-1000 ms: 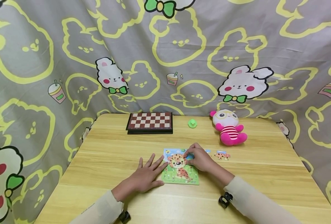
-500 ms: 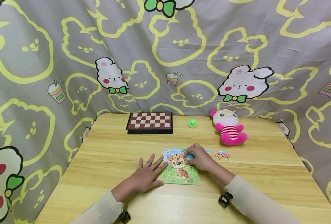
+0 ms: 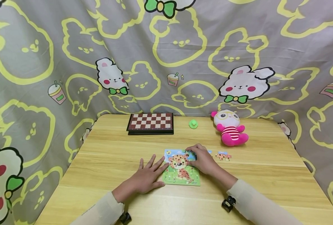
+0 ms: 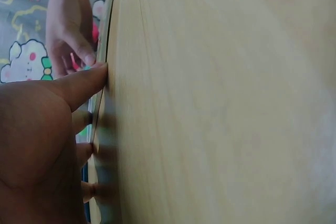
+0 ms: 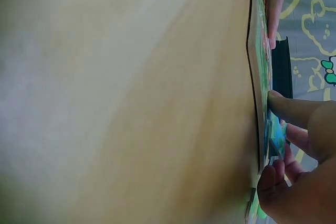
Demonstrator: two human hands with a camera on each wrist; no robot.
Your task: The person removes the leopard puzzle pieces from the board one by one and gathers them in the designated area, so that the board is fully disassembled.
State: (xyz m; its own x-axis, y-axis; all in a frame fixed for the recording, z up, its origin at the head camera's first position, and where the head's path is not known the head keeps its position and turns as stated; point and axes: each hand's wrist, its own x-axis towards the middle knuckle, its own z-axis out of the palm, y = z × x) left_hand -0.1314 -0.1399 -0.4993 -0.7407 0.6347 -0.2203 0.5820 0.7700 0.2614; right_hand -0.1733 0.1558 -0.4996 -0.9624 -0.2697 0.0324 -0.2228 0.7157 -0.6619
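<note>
A jigsaw puzzle (image 3: 180,175) with a spotted leopard cub on green grass lies on the table in front of me. My left hand (image 3: 148,178) lies flat with fingers spread, its fingertips on the puzzle's left edge. At the puzzle's upper right corner my right hand (image 3: 204,158) holds a blue-green puzzle piece (image 5: 277,141) between thumb and fingers. In the right wrist view this piece stands tilted above the board, and the thumb touches the puzzle's surface. Part of the upper right corner is hidden behind the right hand.
Loose spotted pieces (image 3: 223,156) lie right of the puzzle, partly behind my right hand. Farther back are a folded checkered board (image 3: 150,122), a small green duck (image 3: 193,124) and a pink plush panda (image 3: 231,129). A patterned curtain (image 3: 160,78) hangs behind the table (image 3: 113,143).
My right hand has shifted slightly right, and more of the leopard's ear and the blue-green piece shows beside its fingers. The left hand stays in place.
</note>
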